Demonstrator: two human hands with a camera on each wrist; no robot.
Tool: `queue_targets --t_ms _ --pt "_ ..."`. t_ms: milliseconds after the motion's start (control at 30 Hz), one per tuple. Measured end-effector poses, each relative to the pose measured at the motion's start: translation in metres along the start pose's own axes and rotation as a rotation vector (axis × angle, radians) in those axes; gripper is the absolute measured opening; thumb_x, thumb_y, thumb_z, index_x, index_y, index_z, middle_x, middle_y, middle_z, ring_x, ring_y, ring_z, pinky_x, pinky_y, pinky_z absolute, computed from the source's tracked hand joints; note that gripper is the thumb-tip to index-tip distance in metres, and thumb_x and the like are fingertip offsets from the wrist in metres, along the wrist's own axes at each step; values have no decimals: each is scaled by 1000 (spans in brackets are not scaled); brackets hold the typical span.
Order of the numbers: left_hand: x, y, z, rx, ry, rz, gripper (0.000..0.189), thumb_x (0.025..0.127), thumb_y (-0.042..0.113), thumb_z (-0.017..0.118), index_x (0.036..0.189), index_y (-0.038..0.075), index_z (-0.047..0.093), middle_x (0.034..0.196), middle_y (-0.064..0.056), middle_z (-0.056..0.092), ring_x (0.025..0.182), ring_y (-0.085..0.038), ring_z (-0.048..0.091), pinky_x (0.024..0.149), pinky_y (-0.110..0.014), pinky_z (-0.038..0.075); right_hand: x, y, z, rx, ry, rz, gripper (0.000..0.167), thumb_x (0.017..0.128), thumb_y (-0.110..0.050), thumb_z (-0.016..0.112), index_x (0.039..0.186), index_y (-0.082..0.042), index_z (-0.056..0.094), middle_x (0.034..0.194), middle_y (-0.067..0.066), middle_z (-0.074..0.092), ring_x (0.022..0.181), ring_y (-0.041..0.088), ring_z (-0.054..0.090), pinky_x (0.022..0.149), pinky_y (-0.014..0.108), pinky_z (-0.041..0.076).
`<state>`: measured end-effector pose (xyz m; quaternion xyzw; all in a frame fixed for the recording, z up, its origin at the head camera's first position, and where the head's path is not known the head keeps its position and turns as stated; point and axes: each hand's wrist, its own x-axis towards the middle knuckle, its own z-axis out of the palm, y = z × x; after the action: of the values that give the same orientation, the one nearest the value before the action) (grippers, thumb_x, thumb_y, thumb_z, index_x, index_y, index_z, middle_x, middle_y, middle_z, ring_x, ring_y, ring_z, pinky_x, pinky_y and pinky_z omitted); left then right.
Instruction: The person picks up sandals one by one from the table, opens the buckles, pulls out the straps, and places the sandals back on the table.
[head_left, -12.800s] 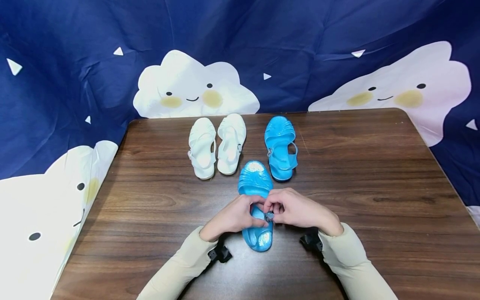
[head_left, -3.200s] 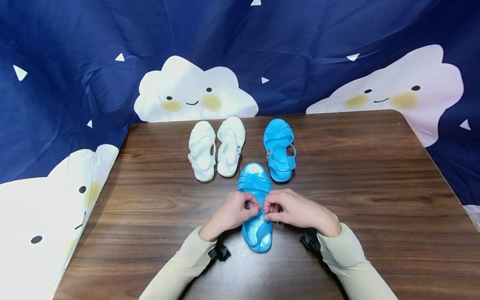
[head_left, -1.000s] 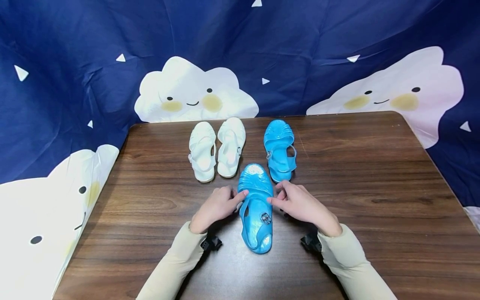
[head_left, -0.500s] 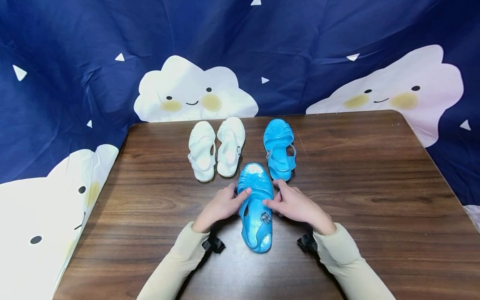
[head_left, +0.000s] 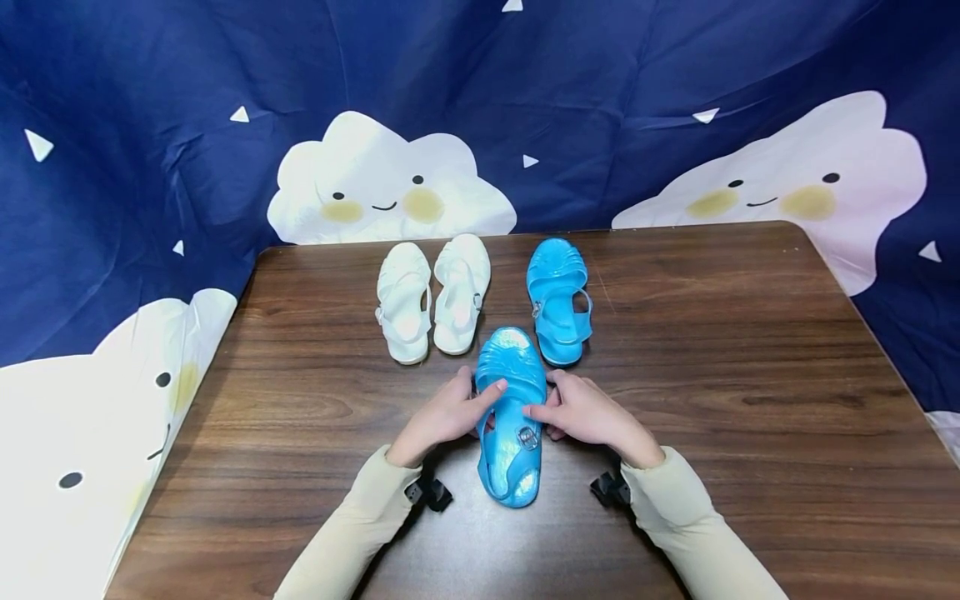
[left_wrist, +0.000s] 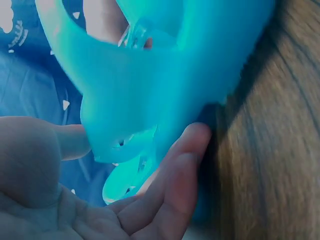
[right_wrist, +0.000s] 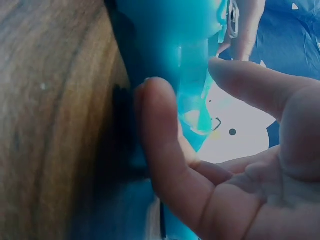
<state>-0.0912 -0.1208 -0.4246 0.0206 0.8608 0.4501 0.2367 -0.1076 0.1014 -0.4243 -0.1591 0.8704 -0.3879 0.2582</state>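
A glossy blue sandal lies at the near middle of the table, toe pointing away. Its metal buckle is on the right side, with the strap running round the heel. My left hand grips the sandal's left side, thumb on top; in the left wrist view its fingers lie low along the blue side. My right hand holds the opposite side, thumb over the edge by the buckle. The fingertips under the sandal are partly hidden. A matching blue sandal stands just beyond, to the right.
Two white sandals, a left one and a right one, stand side by side farther back. The brown wooden table ends at a dark blue cloth with clouds printed on it.
Earlier both hands worked at the near sandal's buckle strap. They then drew apart to its sides and now grip it there; the buckle end has shifted slightly left. The other sandals stay put.
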Motion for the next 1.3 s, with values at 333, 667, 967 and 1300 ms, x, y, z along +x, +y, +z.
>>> queue_targets --t_ms 333,667,967,1300 --pt "0 -2 1 -69 -22 2 71 95 54 50 136 -2 34 73 -7 67 58 -16 62 58 -32 52 0 0 3 6 2 -41 67 87 -29 71 133 11 43 65 0 61 53 11 58 63 28 50" --pt "-3 2 4 -159 -21 -28 76 96 51 51 141 -2 21 75 -12 64 55 -16 60 56 -39 55 0 0 2 25 2 -54 74 88 -31 70 136 14 37 72 1 63 57 11 60 64 28 52" --pt "-4 6 3 -186 -17 -16 71 96 48 52 138 1 20 74 -11 62 56 -16 59 57 -42 55 -2 -3 -1 62 20 -70 75 88 -28 70 139 14 33 79 4 65 60 14 63 57 28 53" --pt "-6 9 -1 -269 0 -10 69 96 44 55 139 3 20 75 -9 60 57 -16 59 55 -40 55 -1 -4 -3 193 42 -45 75 89 -22 70 143 9 29 83 9 66 64 19 69 61 32 58"
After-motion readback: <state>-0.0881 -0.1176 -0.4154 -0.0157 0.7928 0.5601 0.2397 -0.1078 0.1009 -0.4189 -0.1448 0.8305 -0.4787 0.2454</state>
